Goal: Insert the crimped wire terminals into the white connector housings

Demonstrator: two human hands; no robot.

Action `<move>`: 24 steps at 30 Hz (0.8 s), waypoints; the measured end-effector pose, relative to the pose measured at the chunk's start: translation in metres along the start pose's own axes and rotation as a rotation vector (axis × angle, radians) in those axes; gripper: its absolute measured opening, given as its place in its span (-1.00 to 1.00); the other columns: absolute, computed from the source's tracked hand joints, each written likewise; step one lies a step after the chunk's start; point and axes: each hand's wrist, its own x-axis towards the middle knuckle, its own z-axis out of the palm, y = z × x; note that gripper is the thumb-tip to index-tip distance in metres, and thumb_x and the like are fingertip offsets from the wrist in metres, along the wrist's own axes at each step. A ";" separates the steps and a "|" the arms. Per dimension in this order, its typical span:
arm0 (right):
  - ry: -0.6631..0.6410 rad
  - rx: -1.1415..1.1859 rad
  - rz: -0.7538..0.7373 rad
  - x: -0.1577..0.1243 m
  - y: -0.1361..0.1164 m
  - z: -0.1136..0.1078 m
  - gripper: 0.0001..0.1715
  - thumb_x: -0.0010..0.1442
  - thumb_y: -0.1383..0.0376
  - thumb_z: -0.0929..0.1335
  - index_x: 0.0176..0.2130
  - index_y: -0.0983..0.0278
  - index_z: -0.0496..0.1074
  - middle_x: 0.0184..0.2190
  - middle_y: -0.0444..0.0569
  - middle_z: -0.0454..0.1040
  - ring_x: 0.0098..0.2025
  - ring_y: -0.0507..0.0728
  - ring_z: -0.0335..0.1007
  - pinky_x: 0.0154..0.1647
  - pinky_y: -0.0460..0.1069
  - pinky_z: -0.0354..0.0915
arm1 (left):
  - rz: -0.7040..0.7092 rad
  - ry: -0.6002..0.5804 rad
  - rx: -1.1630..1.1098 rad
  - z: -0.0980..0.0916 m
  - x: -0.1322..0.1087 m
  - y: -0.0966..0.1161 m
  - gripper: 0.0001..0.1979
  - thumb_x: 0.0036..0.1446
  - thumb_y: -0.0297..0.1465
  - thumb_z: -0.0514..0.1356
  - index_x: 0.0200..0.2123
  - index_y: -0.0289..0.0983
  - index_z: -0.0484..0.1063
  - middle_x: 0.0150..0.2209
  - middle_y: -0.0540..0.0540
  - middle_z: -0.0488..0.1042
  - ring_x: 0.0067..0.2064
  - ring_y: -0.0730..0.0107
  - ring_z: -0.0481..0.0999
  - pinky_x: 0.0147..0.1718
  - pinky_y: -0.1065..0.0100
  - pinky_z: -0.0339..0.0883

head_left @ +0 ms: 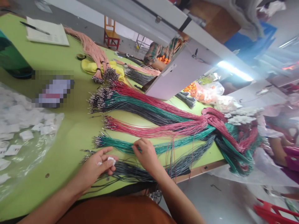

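My left hand (99, 163) is closed around a small white plastic connector housing (111, 160), pinched between thumb and fingers above the black wires. Over the bundle of green wires (123, 145), my right hand (146, 154) has its thumb and index finger together in a pinch; whether a wire is between them cannot be made out. A bundle of black wires (134, 171) runs beneath both hands, nearest my body. Beyond the green bundle lie red wires (135, 128), with metal terminals at their left ends.
A clear plastic bag (50, 137) with many white pieces lies at left, near a phone-like blurred object (54, 92). Thicker wire bundles (149, 107) lie farther back, beside a white upright panel (178, 70). A green container (14, 57) and notebook (46, 32) stand at far left.
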 end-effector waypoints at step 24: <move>-0.164 0.513 -0.009 -0.003 -0.039 -0.042 -0.93 0.10 0.40 0.30 -0.40 0.27 0.38 -0.51 -0.14 0.38 -0.48 -0.02 0.27 -0.43 -0.14 0.21 | -0.001 -0.031 -0.019 0.003 0.000 0.002 -0.12 -0.05 -0.24 0.32 0.23 -0.34 -0.08 -0.24 -0.15 0.52 -0.42 0.40 0.48 -0.42 0.35 0.35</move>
